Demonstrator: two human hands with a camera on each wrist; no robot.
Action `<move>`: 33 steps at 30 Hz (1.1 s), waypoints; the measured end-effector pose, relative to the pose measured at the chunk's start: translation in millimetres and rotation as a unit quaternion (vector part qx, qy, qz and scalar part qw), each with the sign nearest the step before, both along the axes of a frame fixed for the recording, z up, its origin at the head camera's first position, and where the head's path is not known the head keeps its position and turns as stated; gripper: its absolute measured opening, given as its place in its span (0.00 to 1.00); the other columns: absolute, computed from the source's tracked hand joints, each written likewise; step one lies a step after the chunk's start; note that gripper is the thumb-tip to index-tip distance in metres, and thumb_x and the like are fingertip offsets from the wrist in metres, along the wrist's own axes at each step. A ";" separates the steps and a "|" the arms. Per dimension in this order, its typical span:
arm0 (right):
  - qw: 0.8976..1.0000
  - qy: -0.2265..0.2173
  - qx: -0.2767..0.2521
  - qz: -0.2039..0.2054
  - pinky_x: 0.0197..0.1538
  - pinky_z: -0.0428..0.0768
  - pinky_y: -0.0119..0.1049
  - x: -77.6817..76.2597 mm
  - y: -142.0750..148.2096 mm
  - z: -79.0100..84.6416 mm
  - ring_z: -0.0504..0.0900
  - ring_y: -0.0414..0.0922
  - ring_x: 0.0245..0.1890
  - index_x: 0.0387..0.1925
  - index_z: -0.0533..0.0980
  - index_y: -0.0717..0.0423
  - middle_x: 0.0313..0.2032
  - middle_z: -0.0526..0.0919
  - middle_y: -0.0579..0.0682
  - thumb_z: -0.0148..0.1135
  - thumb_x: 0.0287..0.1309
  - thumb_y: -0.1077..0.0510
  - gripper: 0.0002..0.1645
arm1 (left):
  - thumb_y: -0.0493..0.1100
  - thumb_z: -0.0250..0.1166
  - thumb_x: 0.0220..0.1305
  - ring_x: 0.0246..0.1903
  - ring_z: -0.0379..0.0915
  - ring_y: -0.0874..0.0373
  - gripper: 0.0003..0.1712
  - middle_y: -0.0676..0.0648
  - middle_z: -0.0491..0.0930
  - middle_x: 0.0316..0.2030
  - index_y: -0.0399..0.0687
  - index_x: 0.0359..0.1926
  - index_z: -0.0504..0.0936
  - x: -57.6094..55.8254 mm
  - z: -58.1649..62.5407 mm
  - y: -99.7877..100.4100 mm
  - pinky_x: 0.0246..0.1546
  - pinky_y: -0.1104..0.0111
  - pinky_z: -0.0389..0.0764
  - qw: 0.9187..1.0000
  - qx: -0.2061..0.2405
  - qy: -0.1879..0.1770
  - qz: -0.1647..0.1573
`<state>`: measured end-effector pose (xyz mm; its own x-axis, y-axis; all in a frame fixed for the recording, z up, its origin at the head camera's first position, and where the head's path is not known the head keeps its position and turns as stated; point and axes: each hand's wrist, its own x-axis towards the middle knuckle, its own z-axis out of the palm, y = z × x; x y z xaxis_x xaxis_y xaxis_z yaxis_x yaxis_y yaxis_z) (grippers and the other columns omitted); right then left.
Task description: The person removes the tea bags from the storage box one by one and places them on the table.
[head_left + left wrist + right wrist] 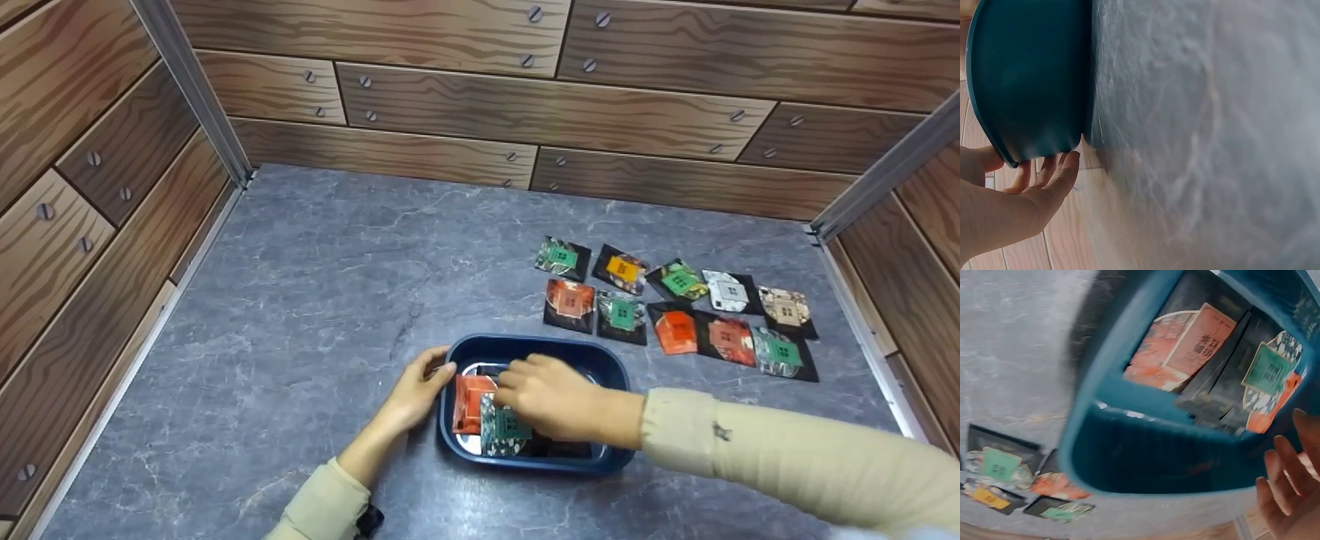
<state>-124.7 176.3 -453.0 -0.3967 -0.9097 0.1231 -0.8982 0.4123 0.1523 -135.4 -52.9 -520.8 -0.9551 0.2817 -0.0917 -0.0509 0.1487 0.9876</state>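
A dark blue plastic tub (616, 375) stands on the table and holds several flat black packets. An orange-labelled packet (466, 405) lies at its left end, partly under a green-labelled packet (504, 427). In the right wrist view a pink-labelled packet (1199, 343) also lies inside. My left hand (412, 391) grips the tub's left end, thumb at the rim and fingers against the outer wall (1033, 84). Over the tub, my right hand (551, 397) reaches in beside the green-labelled packet. Its fingers (1280, 481) look loosely bent and apart, with no packet clearly between them.
Behind and right of the tub, several packets lie in rough rows on the grey marbled table (315, 300), among them an orange-labelled one (570, 304) and a white-labelled one (727, 291). Wood-patterned panels (450, 97) wall the table at the back and both sides.
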 end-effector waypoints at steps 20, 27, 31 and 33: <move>0.970 0.083 0.160 0.162 0.50 0.75 0.36 -6.4 -29.6 -29.3 0.74 0.41 0.49 0.49 0.78 0.42 0.50 0.78 0.41 0.71 0.46 0.49 0.24 | 0.35 0.54 0.74 0.58 0.72 0.35 0.22 0.26 0.73 0.57 0.21 0.61 0.67 1.1 -0.1 -0.7 0.59 0.52 0.75 1.000 0.023 0.012 -0.008; 0.963 0.103 0.197 0.153 0.54 0.74 0.38 -5.8 -30.3 -35.5 0.74 0.42 0.52 0.55 0.76 0.43 0.51 0.77 0.42 0.76 0.38 0.43 0.37 | 0.36 0.54 0.74 0.59 0.71 0.35 0.22 0.27 0.73 0.58 0.24 0.62 0.68 -0.1 -1.5 -0.4 0.60 0.53 0.75 1.000 0.004 0.003 -0.003; 0.960 0.118 0.204 0.151 0.56 0.73 0.39 -5.2 -31.5 -37.9 0.73 0.43 0.53 0.53 0.75 0.42 0.52 0.76 0.43 0.72 0.45 0.43 0.31 | 0.36 0.54 0.74 0.59 0.71 0.35 0.22 0.27 0.73 0.58 0.24 0.62 0.68 0.2 -0.6 -0.6 0.60 0.53 0.75 1.000 0.009 0.004 -0.005; 0.960 0.129 0.197 0.149 0.56 0.72 0.39 -5.1 -32.5 -38.0 0.73 0.42 0.52 0.51 0.75 0.42 0.50 0.77 0.41 0.67 0.52 0.44 0.24 | 0.36 0.54 0.74 0.58 0.71 0.35 0.22 0.26 0.73 0.57 0.24 0.62 0.68 0.3 -1.0 -0.9 0.59 0.53 0.75 1.000 0.011 0.006 -0.005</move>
